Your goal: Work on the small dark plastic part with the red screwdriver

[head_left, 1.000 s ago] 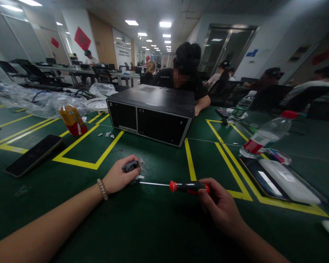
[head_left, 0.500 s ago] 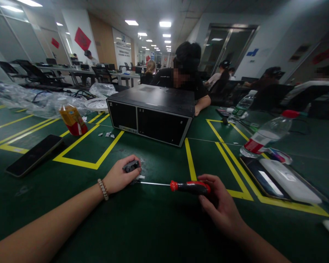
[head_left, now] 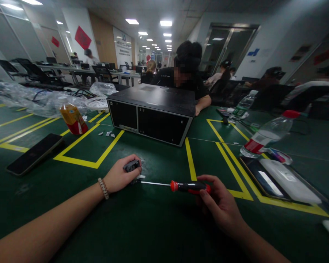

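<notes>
My left hand (head_left: 122, 174) is closed around a small dark grey part (head_left: 131, 166), low over the green table (head_left: 159, 226); what exactly the part is I cannot make out. A small white piece (head_left: 140, 177) shows just below its fingers. In my right hand (head_left: 222, 202) is the rear end of a red and black screwdriver (head_left: 190, 187), gripped between thumb and fingers. Its metal shaft points left, and the tip meets the underside of the dark part, where the contact is hidden.
Ahead lies a black computer case (head_left: 159, 124), with a person (head_left: 186, 69) behind it. To the left are a phone (head_left: 34, 153), an orange drink bottle (head_left: 72, 117) and plastic wrap (head_left: 38, 102). On the right stand a water bottle (head_left: 268, 135) and a white device (head_left: 290, 180).
My right thumb and fingers have shifted on the screwdriver's handle, and the handle has turned so its red and black sides show differently. My left hand stays in place.
</notes>
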